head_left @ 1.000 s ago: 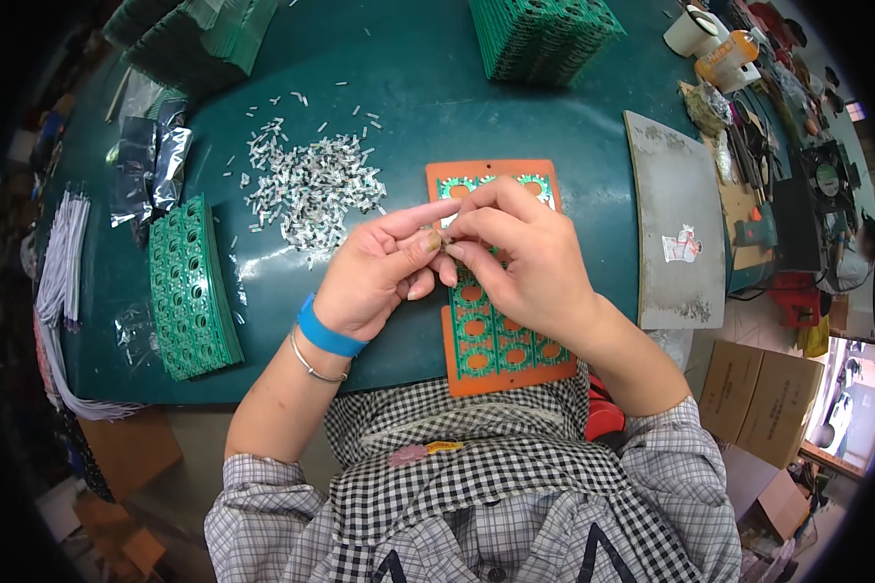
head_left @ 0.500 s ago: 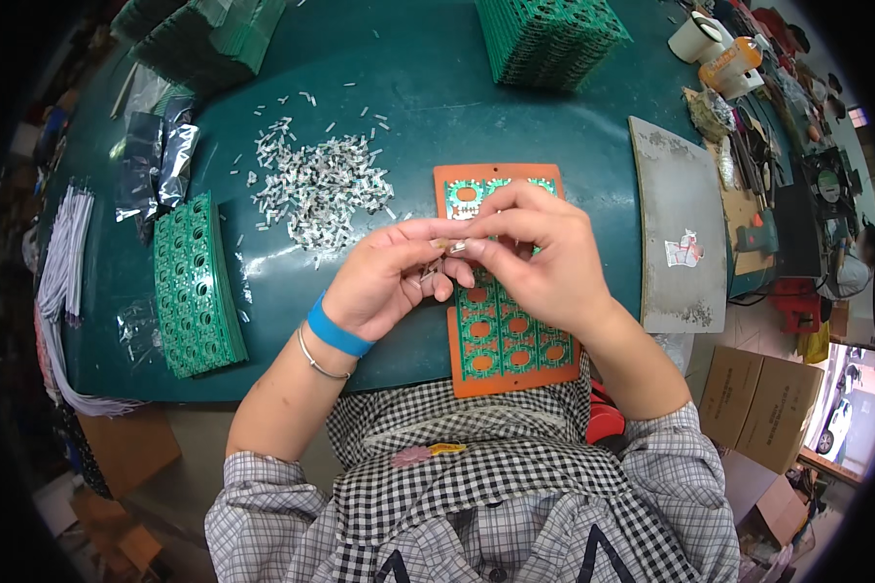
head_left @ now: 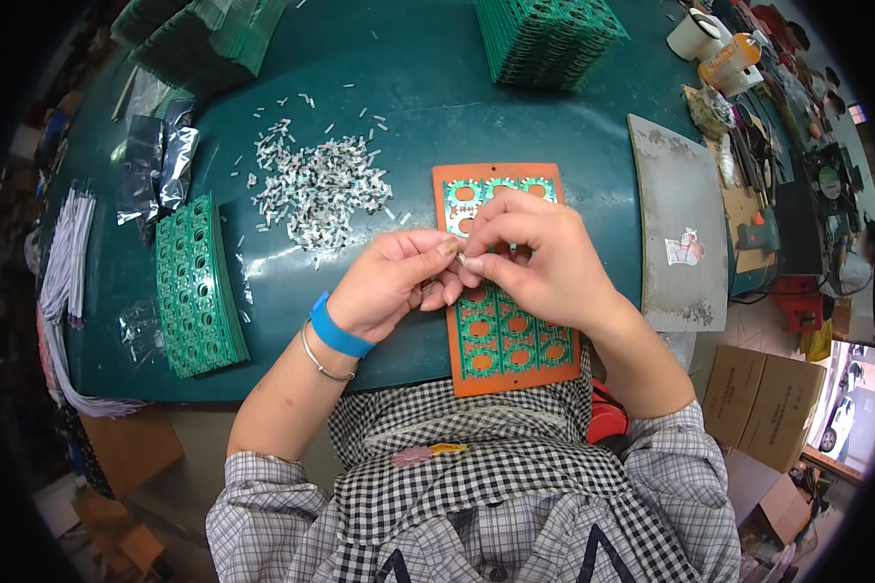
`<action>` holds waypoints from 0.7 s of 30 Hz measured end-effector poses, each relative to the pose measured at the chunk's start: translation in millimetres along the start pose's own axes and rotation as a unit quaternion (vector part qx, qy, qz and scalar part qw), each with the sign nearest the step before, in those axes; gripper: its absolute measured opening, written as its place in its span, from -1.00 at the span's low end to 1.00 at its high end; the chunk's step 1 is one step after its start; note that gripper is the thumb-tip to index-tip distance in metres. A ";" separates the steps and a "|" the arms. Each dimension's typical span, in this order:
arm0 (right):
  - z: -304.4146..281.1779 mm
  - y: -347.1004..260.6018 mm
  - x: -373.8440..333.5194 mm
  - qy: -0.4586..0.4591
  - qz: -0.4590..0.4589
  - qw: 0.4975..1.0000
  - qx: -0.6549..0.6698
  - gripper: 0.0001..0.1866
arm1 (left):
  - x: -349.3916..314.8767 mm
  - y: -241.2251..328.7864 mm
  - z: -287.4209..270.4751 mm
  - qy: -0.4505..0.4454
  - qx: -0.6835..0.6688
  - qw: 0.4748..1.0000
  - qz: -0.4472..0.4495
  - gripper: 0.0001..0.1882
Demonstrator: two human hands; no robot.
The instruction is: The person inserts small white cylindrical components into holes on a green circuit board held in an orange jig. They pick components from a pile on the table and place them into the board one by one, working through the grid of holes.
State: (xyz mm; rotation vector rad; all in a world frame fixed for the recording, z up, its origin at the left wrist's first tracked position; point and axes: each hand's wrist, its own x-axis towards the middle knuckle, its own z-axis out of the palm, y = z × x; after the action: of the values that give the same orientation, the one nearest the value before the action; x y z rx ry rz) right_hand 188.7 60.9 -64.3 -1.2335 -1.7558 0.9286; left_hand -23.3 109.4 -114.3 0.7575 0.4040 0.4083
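Pale component point(head_left: 462, 258) sits at the meeting point of both hands, raised over the middle of a green board panel point(head_left: 478, 330) on an orange tray point(head_left: 496, 386). Right hand point(head_left: 544, 243) has thumb and index pinched nearly closed on it, other fingers bent. Left hand point(head_left: 394, 282) is half curled, thumb tip just beside the piece; from where I stand, can't tell whether it grips the piece too or has more tucked in the fingers. Component looks very light, probably stiff, maybe slick and easy to drop; fragility hard to judge, so a gentle fingertip hold on its sides seems best. It's mostly covered by fingertips: long axis and facing unclear. Loose strips in the pile point(head_left: 326, 194), far left of the tray, are longer than wide and point every way. Panel looks thin, flat, rigid, best held by its edges; long axis runs near to far, near end slightly right. Green board stack point(head_left: 194, 291) stands farther left.
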 end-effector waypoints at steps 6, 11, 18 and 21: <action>-2.7 8.3 3.8 -0.006 0.156 0.961 0.226 -0.93 | 1.1 -1.5 13.3 0.057 0.032 0.998 0.027 -0.77; -11.8 6.3 3.8 -0.051 0.308 0.893 0.325 -0.90 | -0.3 -0.9 25.8 0.100 0.207 0.971 0.062 -0.82; -14.5 15.1 -6.4 -0.004 0.320 0.838 0.443 -0.89 | -6.8 4.6 32.7 0.109 0.180 0.976 0.061 -0.85; -11.5 1.9 -24.8 0.011 0.201 0.956 0.213 -0.91 | -2.6 6.4 9.4 0.068 -0.091 0.992 0.062 -0.79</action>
State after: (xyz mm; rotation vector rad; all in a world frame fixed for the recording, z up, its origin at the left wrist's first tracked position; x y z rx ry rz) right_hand 205.3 39.1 -65.7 -1.3181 -1.2103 1.4357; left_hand -22.3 106.9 -102.9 0.5794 0.4425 0.6083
